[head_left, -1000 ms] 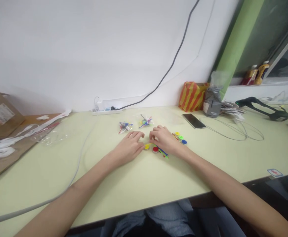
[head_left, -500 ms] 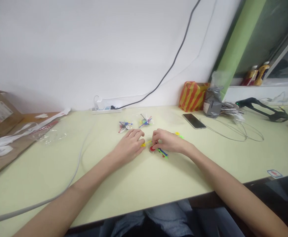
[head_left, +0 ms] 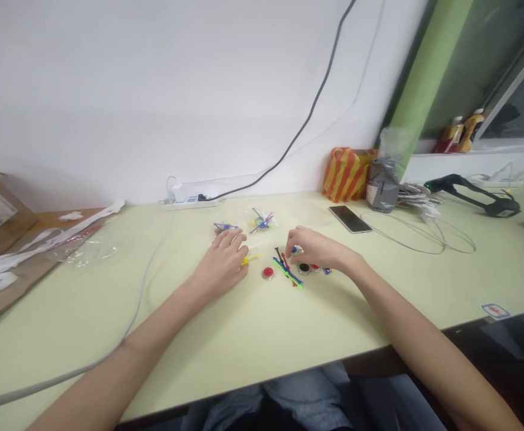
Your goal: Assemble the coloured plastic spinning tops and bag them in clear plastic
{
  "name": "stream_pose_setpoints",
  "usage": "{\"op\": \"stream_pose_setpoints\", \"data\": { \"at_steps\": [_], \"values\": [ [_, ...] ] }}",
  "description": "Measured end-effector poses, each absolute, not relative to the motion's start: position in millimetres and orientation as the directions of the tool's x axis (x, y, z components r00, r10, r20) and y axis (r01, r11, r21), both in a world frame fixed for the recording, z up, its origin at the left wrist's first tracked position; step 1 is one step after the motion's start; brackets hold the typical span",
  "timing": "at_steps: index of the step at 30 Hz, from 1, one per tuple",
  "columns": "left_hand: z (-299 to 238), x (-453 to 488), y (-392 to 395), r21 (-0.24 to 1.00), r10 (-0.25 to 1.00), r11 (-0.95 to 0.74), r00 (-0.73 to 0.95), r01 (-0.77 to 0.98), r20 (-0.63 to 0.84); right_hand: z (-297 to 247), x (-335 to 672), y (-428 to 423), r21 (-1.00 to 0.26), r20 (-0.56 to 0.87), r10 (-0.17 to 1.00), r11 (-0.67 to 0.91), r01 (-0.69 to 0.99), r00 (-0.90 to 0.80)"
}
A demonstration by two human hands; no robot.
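Note:
My left hand (head_left: 226, 257) rests on the table with curled fingers, and a thin yellow arrow-shaped plastic piece (head_left: 251, 259) sticks out from under its fingertips. To the right, my right hand (head_left: 313, 246) is bent down in a pinch around a small blue disc (head_left: 296, 249), partly hidden by the fingers. Below that hand lie a black-topped disc (head_left: 303, 269) and several coloured plastic arrows (head_left: 289, 273) in green, blue, red and black. A red-topped round disc (head_left: 267, 273) with a clear base sits between the hands.
Two clear bags of coloured pieces, one bag (head_left: 262, 221) fully visible, lie behind the hands. A phone (head_left: 350, 219), a striped bag (head_left: 346, 175) and a power strip (head_left: 190, 203) are farther back. A grey cable (head_left: 140, 305) crosses at left, near brown paper packaging (head_left: 1, 209).
My right hand has let go of the red disc and shifted right, uncovering arrows and the black disc. My left hand has drawn slightly left with the yellow arrow.

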State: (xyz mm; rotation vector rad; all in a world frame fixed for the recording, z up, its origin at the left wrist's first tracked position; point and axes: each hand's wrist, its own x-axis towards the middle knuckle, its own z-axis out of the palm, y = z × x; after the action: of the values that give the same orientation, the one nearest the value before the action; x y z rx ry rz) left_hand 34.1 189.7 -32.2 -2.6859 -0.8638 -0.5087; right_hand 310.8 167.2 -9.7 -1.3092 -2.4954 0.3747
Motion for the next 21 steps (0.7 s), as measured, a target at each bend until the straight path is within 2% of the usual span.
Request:
{"op": "stream_pose_setpoints", "data": {
  "at_steps": [8,15,21],
  "values": [
    [-26.8,35.5,186.2,-0.096,0.510,-0.787,0.731,0.609,0.453,-25.4,306.6,176.1,-0.392,0.137,0.785,0.603,0.695,-0.604],
    [-28.8,52.6,169.2,-0.033,0.393,-0.896,0.825,0.443,0.406,-25.2,301.8,174.3,-0.312,0.171,0.753,0.653,0.690,-0.636],
    [-34.9,55.1,169.6,-0.006,0.366,-0.916,0.844,0.400,0.392,-20.4,303.5,172.3,-0.204,0.379,0.749,0.641,0.740,-0.544]
  ]
}}
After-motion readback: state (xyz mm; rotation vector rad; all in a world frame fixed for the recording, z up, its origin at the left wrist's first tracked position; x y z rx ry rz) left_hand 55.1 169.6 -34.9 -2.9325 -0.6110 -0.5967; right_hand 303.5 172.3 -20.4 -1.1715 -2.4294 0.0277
